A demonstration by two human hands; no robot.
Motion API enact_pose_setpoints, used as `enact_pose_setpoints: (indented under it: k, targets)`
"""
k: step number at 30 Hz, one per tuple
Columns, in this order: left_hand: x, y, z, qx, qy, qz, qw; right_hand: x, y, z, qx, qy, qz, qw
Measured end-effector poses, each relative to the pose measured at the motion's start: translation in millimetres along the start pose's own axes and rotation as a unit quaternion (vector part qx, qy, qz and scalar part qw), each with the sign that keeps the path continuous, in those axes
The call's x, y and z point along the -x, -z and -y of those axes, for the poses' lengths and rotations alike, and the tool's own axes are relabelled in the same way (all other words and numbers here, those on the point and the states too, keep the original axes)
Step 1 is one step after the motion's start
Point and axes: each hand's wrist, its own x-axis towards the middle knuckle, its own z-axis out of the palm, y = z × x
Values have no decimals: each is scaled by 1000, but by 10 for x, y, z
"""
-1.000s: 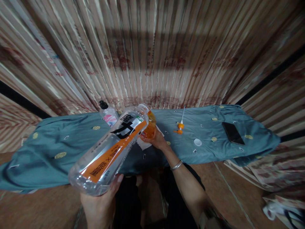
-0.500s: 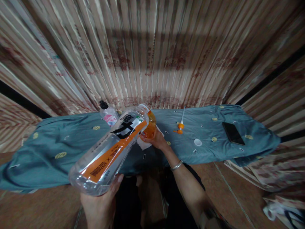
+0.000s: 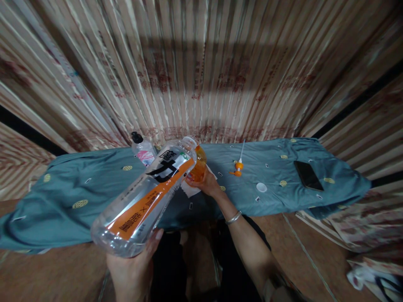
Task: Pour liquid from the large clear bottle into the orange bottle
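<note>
My left hand is closed round the base of a large clear bottle with an orange and black label. The bottle is tilted, its uncapped mouth up and to the right, over an orange bottle. My right hand grips that orange bottle, whose top is partly hidden behind the clear one. Under it lies a white tissue. How much liquid is in the clear bottle I cannot make out.
A clear bottle with a black cap stands at the back left. Right of my hands lie an orange pump head, a white round cap and a black phone on the blue-green cloth. Behind hangs a striped curtain.
</note>
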Motion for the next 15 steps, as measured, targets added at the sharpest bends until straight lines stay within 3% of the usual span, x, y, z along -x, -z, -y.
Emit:
enact_pose_setpoints:
  k: [5, 15]
  targets:
    - [-4, -3, 7, 7, 3, 0, 1000, -2, 2, 34, 11, -33, -3, 999]
    - [-5, 15, 15, 13, 3, -1, 1000, -7, -10, 28, 12, -23, -6, 1000]
